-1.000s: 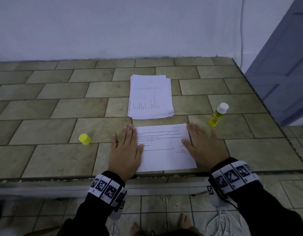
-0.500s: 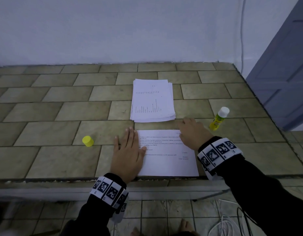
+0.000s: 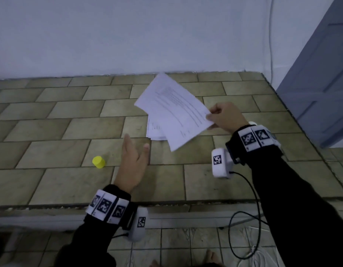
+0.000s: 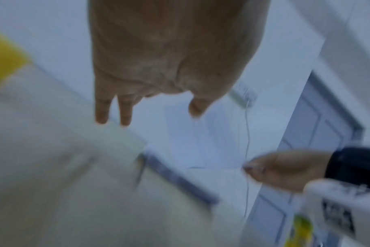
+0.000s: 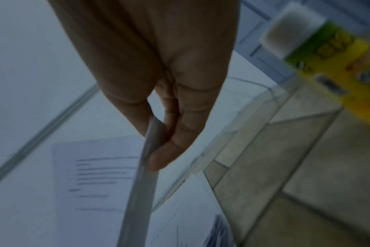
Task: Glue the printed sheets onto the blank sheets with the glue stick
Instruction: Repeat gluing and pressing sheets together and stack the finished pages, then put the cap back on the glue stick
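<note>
My right hand (image 3: 210, 118) pinches one edge of a printed sheet (image 3: 172, 110) and holds it tilted in the air above the paper stack (image 3: 154, 131). In the right wrist view, thumb and fingers (image 5: 158, 155) clamp the sheet's edge (image 5: 142, 183). My left hand (image 3: 136, 144) hovers open over the tiled counter (image 3: 51, 132), holding nothing, fingers (image 4: 114, 113) straight. The glue stick (image 5: 327, 58), white-tipped with a yellow-green label, stands close behind my right wrist and is nearly hidden in the head view. Its yellow cap (image 3: 98, 162) lies left of my left hand.
A white wall (image 3: 128, 35) runs along the back of the counter. A blue door (image 3: 321, 83) stands past the counter's right edge. Black and white cables (image 3: 243, 228) hang below the front edge above the tiled floor.
My right hand has taken the printed sheet off the counter's front and raised it over the stack. My left hand has lifted off the sheet and stays open.
</note>
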A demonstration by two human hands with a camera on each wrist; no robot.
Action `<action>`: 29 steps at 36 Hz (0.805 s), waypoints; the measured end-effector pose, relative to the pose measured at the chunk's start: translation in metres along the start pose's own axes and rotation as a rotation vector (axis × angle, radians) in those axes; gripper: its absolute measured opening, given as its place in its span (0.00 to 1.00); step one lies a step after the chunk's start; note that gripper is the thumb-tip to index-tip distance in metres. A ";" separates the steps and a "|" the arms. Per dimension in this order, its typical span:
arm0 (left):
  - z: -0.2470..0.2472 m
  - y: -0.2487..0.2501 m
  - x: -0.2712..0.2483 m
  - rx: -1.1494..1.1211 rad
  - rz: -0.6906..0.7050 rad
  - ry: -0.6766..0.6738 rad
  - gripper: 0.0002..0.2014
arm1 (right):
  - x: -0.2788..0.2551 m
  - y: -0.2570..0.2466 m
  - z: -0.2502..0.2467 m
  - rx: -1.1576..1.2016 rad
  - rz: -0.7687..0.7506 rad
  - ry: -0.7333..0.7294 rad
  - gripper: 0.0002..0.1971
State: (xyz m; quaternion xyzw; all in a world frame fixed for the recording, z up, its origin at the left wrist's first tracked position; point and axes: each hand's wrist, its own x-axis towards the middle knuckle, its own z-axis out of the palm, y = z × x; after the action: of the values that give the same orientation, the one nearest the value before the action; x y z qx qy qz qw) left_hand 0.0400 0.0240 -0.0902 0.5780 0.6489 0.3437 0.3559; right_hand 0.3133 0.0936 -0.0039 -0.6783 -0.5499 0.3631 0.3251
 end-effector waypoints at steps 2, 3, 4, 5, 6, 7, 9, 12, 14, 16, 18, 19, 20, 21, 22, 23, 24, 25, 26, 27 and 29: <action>-0.013 0.006 0.018 0.058 0.003 -0.019 0.46 | 0.009 -0.001 0.007 0.208 0.087 0.010 0.09; -0.018 0.012 0.027 0.085 0.014 -0.044 0.47 | 0.012 -0.003 0.012 0.287 0.126 0.004 0.10; -0.021 0.020 0.035 0.101 0.020 -0.068 0.47 | 0.015 -0.004 0.017 0.339 0.155 -0.004 0.11; -0.023 0.030 0.042 0.124 0.012 -0.098 0.44 | 0.019 -0.005 0.023 0.365 0.179 -0.007 0.12; -0.025 0.039 0.049 0.149 -0.001 -0.127 0.35 | 0.021 -0.006 0.029 0.390 0.197 -0.001 0.14; -0.025 0.048 0.056 0.189 -0.008 -0.140 0.24 | 0.024 -0.005 0.035 0.408 0.224 0.012 0.16; -0.027 0.064 0.071 0.282 -0.038 -0.139 0.12 | 0.030 -0.002 0.044 0.408 0.273 0.023 0.15; -0.023 0.068 0.095 0.400 -0.118 -0.128 0.17 | 0.036 0.002 0.056 0.169 0.276 0.014 0.08; -0.018 0.066 0.105 0.469 -0.181 -0.147 0.19 | 0.038 0.006 0.060 -0.072 0.220 0.031 0.10; -0.010 0.062 0.110 0.513 -0.194 -0.169 0.19 | 0.037 0.010 0.064 -0.210 0.175 0.030 0.11; -0.004 0.056 0.114 0.514 -0.202 -0.160 0.18 | 0.039 0.015 0.069 -0.281 0.154 0.024 0.07; -0.001 0.053 0.116 0.500 -0.199 -0.141 0.17 | 0.041 0.019 0.071 -0.308 0.158 0.028 0.10; 0.000 0.051 0.116 0.470 -0.201 -0.126 0.15 | 0.043 0.022 0.072 -0.332 0.164 0.043 0.15; 0.001 0.051 0.115 0.421 -0.209 -0.107 0.12 | 0.046 0.025 0.072 -0.351 0.175 0.065 0.21; 0.002 0.051 0.114 0.382 -0.209 -0.085 0.07 | 0.046 0.026 0.072 -0.366 0.180 0.081 0.25; 0.002 0.049 0.115 0.349 -0.204 -0.061 0.05 | 0.047 0.027 0.072 -0.363 0.186 0.089 0.26; 0.003 0.049 0.114 0.322 -0.185 -0.042 0.06 | 0.047 0.027 0.071 -0.363 0.186 0.086 0.25; 0.005 0.048 0.114 0.306 -0.156 -0.032 0.06 | 0.046 0.025 0.071 -0.356 0.172 0.066 0.21; 0.007 0.048 0.113 0.298 -0.135 -0.045 0.05 | 0.045 0.023 0.072 -0.351 0.146 0.032 0.17; 0.010 0.046 0.111 0.284 -0.109 -0.058 0.06 | 0.045 0.021 0.073 -0.348 0.118 -0.007 0.15; 0.015 0.045 0.109 0.261 -0.069 -0.085 0.14 | 0.045 0.021 0.076 -0.346 0.068 -0.042 0.19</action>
State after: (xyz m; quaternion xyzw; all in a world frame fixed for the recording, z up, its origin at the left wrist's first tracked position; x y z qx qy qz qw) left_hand 0.0673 0.1372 -0.0667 0.6107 0.6920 0.2192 0.3163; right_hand 0.2649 0.1373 -0.0677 -0.7345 -0.5876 0.2881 0.1794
